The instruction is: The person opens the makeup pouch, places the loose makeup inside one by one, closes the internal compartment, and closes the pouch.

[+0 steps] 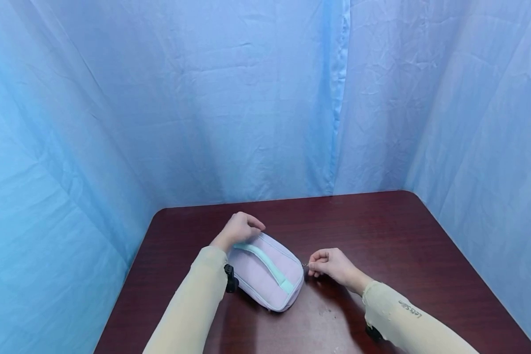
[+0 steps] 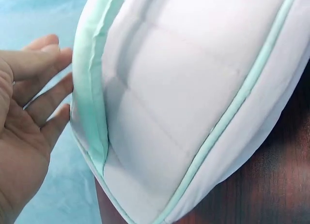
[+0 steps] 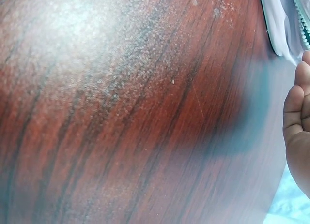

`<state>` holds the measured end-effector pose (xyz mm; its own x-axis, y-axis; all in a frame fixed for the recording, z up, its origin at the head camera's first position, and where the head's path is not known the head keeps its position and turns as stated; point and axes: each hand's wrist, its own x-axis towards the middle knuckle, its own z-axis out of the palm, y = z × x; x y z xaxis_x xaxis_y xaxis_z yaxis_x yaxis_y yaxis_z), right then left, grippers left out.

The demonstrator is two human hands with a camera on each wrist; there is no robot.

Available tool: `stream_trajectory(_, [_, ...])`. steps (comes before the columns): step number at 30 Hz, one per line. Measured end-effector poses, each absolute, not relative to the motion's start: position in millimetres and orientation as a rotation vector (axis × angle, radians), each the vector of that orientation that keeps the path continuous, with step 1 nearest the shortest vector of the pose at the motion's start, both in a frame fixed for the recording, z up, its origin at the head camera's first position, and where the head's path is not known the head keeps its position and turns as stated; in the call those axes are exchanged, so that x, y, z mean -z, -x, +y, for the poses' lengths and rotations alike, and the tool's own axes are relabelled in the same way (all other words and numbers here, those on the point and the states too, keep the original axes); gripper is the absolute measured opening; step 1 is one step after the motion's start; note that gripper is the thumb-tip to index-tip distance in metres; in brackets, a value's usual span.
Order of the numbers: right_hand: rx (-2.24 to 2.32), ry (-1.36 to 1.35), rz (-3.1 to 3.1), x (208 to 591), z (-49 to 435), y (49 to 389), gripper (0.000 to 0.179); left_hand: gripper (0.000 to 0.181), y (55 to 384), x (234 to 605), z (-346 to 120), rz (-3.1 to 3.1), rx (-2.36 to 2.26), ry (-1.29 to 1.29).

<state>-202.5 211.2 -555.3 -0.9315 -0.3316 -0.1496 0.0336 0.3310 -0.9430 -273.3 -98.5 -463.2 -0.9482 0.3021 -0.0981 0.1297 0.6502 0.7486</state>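
A pale lilac pouch (image 1: 252,276) with mint piping and a mint carry handle (image 1: 267,263) sits on the table in the head view. My left hand (image 1: 240,228) is at its far left end, thumb and fingers extended. In the left wrist view, the fingertips of that left hand (image 2: 31,103) meet the pouch's edge beside the handle. At the pouch's right corner, my right hand (image 1: 334,265) pinches a small zipper pull (image 1: 306,265) between thumb and curled fingers. Zipper teeth (image 3: 299,18) show just above the right fingers (image 3: 294,105) in the right wrist view.
The dark red wood-grain table (image 1: 367,226) has rounded far corners. Light blue curtains (image 1: 265,108) hang behind it and along both sides. Small pale marks (image 1: 325,310) dot the tabletop in front of the right hand.
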Motion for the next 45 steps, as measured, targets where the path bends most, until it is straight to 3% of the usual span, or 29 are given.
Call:
stream_trajectory(7, [1.634, 0.259, 2.282, 552.1, 210.9, 202.1, 0.015, 0.016, 267.1, 462.4, -72.6, 2.589, -0.962, -0.636])
stream_trajectory(16, [1.641, 0.238, 2.271, 553.3, 210.0, 202.9, 0.011, 0.023, 264.5, 466.0, -50.8, 2.42, -0.935, -0.794])
stream_trajectory(31, [1.707, 0.268, 2.209, 550.5, 209.5, 201.8, 0.018, 0.03, 260.9, 482.4, -31.3, 2.352, -0.834, -0.877])
stream_trajectory(45, [1.728, 0.278, 2.2, 547.0, 210.5, 201.6, 0.02, 0.009, 263.1, 485.7, -23.6, 2.566, -0.647, -1.006])
